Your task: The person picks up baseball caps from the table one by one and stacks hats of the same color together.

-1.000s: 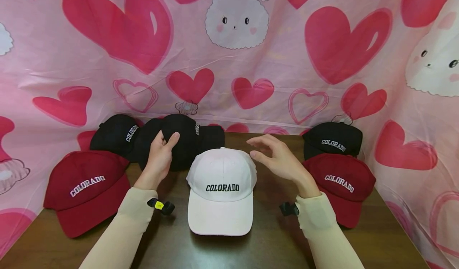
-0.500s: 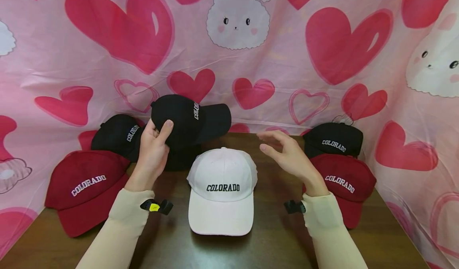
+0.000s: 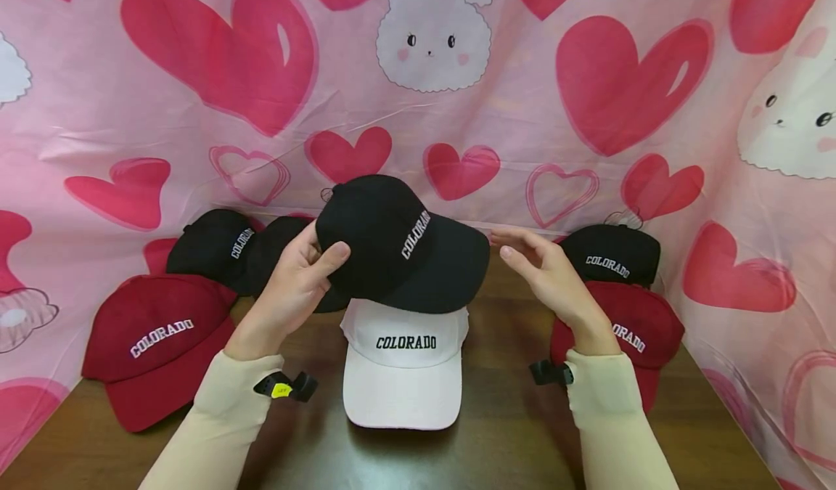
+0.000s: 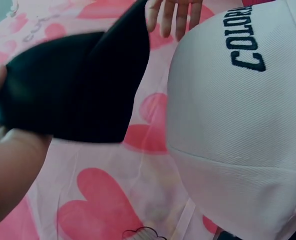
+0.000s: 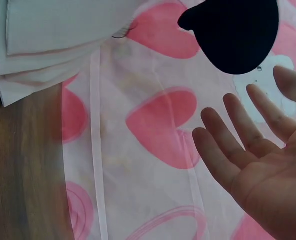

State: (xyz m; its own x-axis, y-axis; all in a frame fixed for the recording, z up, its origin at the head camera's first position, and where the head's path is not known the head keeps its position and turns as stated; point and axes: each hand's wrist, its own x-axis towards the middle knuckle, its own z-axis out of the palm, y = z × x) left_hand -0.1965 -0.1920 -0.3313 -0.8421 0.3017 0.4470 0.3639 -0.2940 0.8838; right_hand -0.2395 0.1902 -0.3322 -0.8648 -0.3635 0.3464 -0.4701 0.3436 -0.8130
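Note:
My left hand (image 3: 287, 294) grips a black baseball cap (image 3: 379, 243) lettered COLORADO by its back left side, thumb outside. The cap is raised, its brim pointing right and toward me. It overlaps the crown of a white COLORADO cap (image 3: 403, 381) on the table. Layered white brims (image 5: 42, 55) in the right wrist view show several white caps stacked. My right hand (image 3: 562, 279) is in the air beside the black cap's brim, fingers spread and holding nothing. In the right wrist view a gap separates this hand (image 5: 268, 155) from the black cap (image 5: 238, 35).
Red caps (image 3: 160, 345) and black caps (image 3: 212, 247) sit on the left of the brown table (image 3: 496, 417). Behind the held cap is another black cap (image 3: 277, 243). On the right, a black cap (image 3: 610, 250) stands behind a red cap (image 3: 643, 316). A pink heart-print cloth (image 3: 522, 98) hangs behind.
My left hand has lifted the black cap off the back left group and carried it right, over the white cap. Its brim has turned toward me. My right hand has shifted slightly right.

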